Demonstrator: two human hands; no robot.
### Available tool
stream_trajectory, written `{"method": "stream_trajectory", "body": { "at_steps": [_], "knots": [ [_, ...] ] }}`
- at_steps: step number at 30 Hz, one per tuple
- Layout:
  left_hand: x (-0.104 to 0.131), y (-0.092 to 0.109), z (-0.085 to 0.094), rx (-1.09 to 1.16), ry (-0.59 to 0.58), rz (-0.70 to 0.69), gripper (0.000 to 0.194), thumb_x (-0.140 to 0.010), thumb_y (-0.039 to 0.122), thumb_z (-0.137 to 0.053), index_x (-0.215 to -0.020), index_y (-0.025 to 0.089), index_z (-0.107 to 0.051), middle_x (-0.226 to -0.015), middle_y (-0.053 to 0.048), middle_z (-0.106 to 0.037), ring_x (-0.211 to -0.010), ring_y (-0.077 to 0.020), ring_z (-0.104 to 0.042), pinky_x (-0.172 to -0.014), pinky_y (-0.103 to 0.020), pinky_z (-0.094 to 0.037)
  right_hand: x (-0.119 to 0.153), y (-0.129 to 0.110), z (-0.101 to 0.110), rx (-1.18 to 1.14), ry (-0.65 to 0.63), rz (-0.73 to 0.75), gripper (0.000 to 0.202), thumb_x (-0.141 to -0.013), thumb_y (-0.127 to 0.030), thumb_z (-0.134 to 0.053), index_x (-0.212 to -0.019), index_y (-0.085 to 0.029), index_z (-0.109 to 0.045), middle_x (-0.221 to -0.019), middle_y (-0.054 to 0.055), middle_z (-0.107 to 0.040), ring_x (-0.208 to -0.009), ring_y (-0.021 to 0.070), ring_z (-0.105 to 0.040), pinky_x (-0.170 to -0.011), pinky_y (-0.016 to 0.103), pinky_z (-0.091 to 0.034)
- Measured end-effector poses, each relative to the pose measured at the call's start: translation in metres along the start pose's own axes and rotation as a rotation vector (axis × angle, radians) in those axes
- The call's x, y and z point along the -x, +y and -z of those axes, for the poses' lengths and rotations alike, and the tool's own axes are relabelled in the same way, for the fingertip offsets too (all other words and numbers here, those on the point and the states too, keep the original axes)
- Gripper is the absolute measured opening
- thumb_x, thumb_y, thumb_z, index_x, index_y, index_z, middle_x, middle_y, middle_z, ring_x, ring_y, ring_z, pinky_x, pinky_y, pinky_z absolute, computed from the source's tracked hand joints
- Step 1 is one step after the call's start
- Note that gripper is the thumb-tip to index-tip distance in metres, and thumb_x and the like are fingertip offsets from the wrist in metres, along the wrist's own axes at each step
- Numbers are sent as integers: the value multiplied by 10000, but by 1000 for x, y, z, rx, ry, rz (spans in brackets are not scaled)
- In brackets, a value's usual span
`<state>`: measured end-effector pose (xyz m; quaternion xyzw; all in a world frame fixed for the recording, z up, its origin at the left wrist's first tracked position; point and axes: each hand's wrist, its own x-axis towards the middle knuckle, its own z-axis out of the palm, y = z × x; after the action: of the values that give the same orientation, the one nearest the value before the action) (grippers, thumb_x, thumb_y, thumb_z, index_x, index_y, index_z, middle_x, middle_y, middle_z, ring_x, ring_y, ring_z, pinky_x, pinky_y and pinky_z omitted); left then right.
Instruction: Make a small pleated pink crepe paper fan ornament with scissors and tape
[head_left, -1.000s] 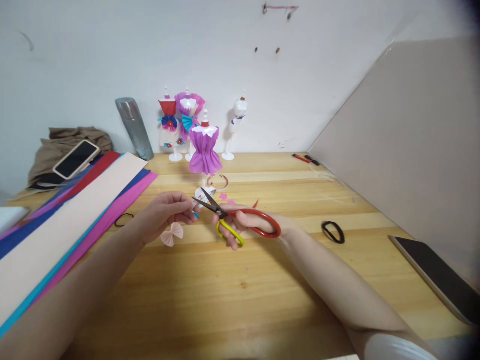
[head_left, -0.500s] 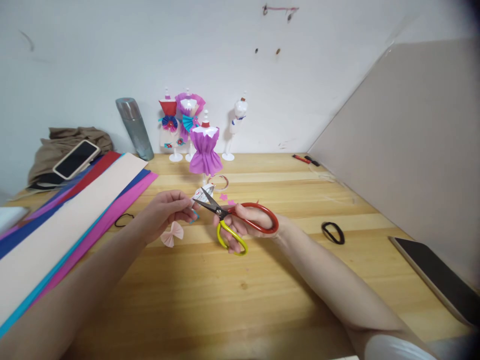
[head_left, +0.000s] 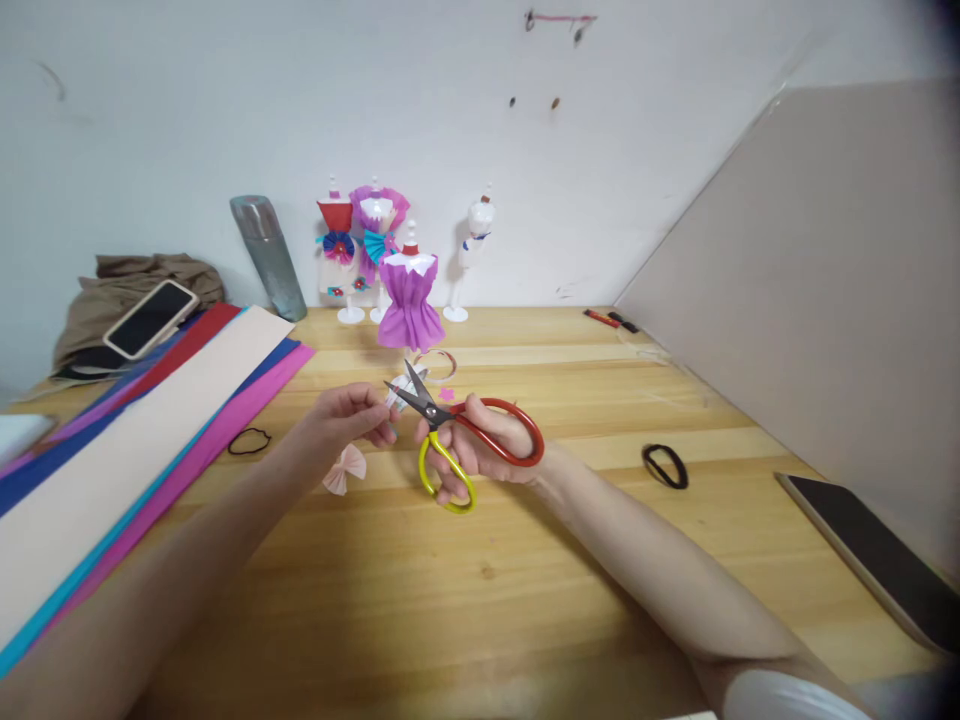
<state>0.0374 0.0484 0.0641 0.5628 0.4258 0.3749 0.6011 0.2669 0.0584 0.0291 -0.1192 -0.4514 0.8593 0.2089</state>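
Observation:
My right hand (head_left: 491, 445) grips scissors (head_left: 429, 410) with one red and one yellow handle, their blades parted and pointing up-left. The blade tips are beside the fingertips of my left hand (head_left: 356, 415), which are pinched together; what they hold is too small to make out. Just below my left hand a pale pink paper bow (head_left: 346, 470) lies on the wooden table (head_left: 480, 620). Beyond the blades are a white patterned piece, partly hidden, a tape roll (head_left: 442, 366) and a small pink flower shape (head_left: 447, 394). A small dress form in a purple dress (head_left: 411, 305) stands behind them.
Three more dress forms and a grey bottle (head_left: 268, 258) are at the wall. Long coloured paper strips (head_left: 150, 440) cover the left side, near a phone (head_left: 151, 319) on brown cloth (head_left: 142, 275). Rightward lie a black hair band (head_left: 665, 466) and a dark tablet (head_left: 862, 550).
My right hand and the scissors have shifted slightly left, and the blades stand wider apart. My left hand's fingers have shifted slightly.

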Motion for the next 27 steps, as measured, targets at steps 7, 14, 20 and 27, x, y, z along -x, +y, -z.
{"method": "stream_trajectory", "body": {
  "at_steps": [7, 14, 20, 27],
  "knots": [
    [0, 3, -1, -128, 15, -53, 368, -698, 505, -744, -708, 150, -647, -600, -8, -625, -573, -115, -555, -569, -234, -448, -2, 5, -6, 18, 40, 61, 545, -888, -678, -453, -1015, -154, -533, -694, -8, -589, -460, 103, -529, -559, 289, -508],
    [1, 5, -4, -151, 30, -56, 357, -697, 492, -731, -685, 150, -632, -588, -3, -605, -562, -109, -538, -556, -230, -432, -6, 10, -13, 51, 97, 110, 497, -856, -646, -545, -971, -163, -525, -578, -54, -535, -362, 65, -414, -443, 234, -435],
    [1, 4, -5, -130, 31, -48, 340, -686, 471, -741, -678, 148, -636, -572, -2, -610, -552, -106, -538, -555, -225, -436, -8, 15, -18, 197, 199, 113, 466, -872, -632, -515, -969, -177, -511, -504, -103, -458, -302, 54, -336, -340, 203, -312],
    [-2, 3, -4, -106, 72, -23, 351, -667, 483, -749, -672, 147, -649, -557, -6, -621, -532, -112, -551, -530, -227, -441, -5, 11, -25, 427, 267, 228, 434, -892, -598, -529, -993, -176, -510, -616, -68, -501, -421, 67, -437, -464, 236, -411]
  ]
}}
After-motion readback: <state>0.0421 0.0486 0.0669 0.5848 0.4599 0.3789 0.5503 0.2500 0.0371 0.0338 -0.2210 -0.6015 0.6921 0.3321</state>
